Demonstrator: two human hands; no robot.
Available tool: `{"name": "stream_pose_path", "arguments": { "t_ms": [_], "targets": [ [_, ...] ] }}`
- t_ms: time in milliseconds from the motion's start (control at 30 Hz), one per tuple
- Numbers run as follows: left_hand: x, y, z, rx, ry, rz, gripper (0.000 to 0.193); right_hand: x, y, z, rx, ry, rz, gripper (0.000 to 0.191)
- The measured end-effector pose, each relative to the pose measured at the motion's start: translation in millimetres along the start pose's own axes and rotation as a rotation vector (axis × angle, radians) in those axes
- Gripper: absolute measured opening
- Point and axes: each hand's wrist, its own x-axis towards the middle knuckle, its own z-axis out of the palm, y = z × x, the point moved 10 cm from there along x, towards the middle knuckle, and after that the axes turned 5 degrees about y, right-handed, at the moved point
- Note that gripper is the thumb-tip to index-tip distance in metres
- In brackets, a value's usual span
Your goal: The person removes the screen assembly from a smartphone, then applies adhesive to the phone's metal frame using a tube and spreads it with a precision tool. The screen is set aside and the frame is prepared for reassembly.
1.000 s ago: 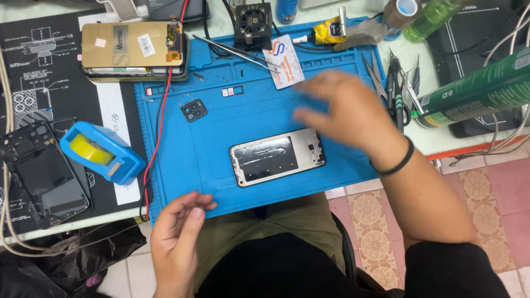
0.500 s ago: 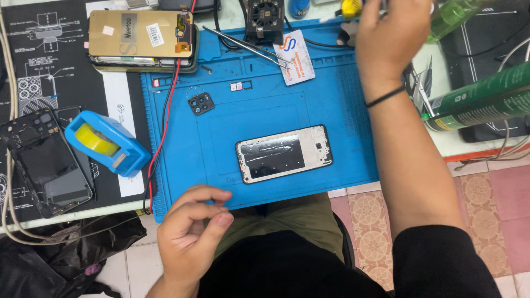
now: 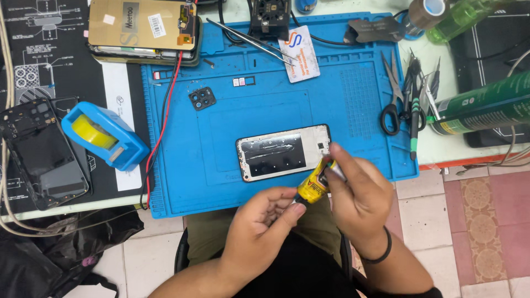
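Observation:
A small yellow glue tube (image 3: 312, 186) is held between both hands at the near edge of the blue work mat (image 3: 232, 105). My left hand (image 3: 262, 223) pinches its lower end with thumb and fingers. My right hand (image 3: 359, 198) grips the tube's upper end near the tip. Just beyond the hands an opened phone frame (image 3: 284, 152) lies flat on the mat, its bare inner side up. Neither hand touches the phone.
A blue tape dispenser (image 3: 105, 135) with yellow tape and a dark phone back cover (image 3: 44, 160) lie left. A camera bezel (image 3: 202, 99), tweezers (image 3: 248, 36), a card (image 3: 299, 53), scissors and picks (image 3: 408, 96), and a green can (image 3: 486, 105) surround the mat. A gold screen assembly (image 3: 143, 25) sits far left.
My right hand came back from the far right of the bench with the yellow tube. My left hand rose from the mat's edge and took hold of the tube's lower end.

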Motion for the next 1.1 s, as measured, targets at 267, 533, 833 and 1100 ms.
{"name": "stream_pose_path", "arguments": {
  "t_ms": [267,533,833,1100],
  "targets": [
    [-21.6,31.7,1.7,0.525,-0.154,0.312,0.026,-68.9,60.1,21.3,0.912,-0.462,0.674,0.054],
    [-30.0,45.4,28.2,0.637,-0.3,0.565,0.018,-89.6,52.8,15.8,1.053,-0.567,0.621,0.038],
    [-11.6,53.9,43.2,0.739,-0.264,0.492,0.023,-94.4,64.9,3.3,0.835,-0.439,0.643,0.04],
    [8.3,27.6,66.1,0.796,-0.458,0.12,0.036,-87.3,68.1,-33.6,0.757,-0.459,0.327,0.041]
  ]
}}
